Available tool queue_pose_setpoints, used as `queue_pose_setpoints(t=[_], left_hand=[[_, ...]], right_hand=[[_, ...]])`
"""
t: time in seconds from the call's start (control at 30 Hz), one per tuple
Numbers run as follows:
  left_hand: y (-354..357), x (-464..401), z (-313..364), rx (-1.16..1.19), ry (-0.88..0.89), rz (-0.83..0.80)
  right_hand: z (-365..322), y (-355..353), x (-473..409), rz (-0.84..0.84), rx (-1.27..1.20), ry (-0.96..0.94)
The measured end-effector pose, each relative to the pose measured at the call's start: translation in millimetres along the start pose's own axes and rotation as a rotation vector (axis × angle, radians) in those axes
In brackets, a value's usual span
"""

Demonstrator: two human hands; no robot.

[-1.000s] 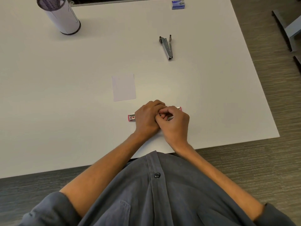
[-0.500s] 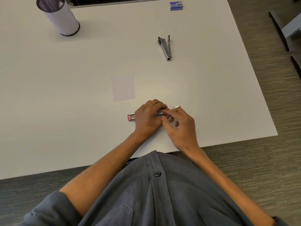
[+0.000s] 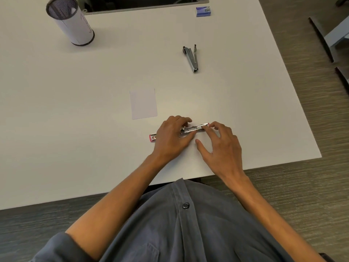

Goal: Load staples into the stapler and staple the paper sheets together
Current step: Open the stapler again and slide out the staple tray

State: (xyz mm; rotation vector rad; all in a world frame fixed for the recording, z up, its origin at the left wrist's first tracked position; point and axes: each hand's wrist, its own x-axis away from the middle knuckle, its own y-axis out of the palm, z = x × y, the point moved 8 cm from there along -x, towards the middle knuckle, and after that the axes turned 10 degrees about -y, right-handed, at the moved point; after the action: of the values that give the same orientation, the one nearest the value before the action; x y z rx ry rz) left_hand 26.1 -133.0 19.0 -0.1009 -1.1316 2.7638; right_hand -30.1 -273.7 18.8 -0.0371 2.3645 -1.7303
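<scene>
A pink stapler (image 3: 194,128) lies opened out flat on the white table (image 3: 75,148), its metal staple channel facing up and its pink end (image 3: 152,137) sticking out to the left. My left hand (image 3: 172,136) holds the stapler's middle down, fingers curled over it. My right hand (image 3: 221,142) touches the channel's right end with its fingertips, thumb spread apart on the table. A small stack of white paper sheets (image 3: 144,103) lies just beyond my left hand.
A second, grey metal stapler (image 3: 192,58) lies farther back. A blue staple box (image 3: 203,11) sits near the far edge. A mesh pen cup (image 3: 70,21) stands at the back left. The table's right edge borders carpet.
My right hand has slid rightward along the stapler and uncurled, uncovering the metal channel. My left hand has stayed on the stapler's middle.
</scene>
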Motion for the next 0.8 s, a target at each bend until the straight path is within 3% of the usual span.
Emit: queue_pose_setpoints(t=[0.43,0.8], left_hand=[[-5.2,4.2,-11.2,-0.018,0.002,-0.011],[-6.9,4.5,-8.9,0.007,-0.003,-0.026]], right_hand=[[-8.7,-0.5,-4.2,0.026,0.088,-0.066],[-14.1,0.0,-15.3,0.055,-0.035,-0.011]])
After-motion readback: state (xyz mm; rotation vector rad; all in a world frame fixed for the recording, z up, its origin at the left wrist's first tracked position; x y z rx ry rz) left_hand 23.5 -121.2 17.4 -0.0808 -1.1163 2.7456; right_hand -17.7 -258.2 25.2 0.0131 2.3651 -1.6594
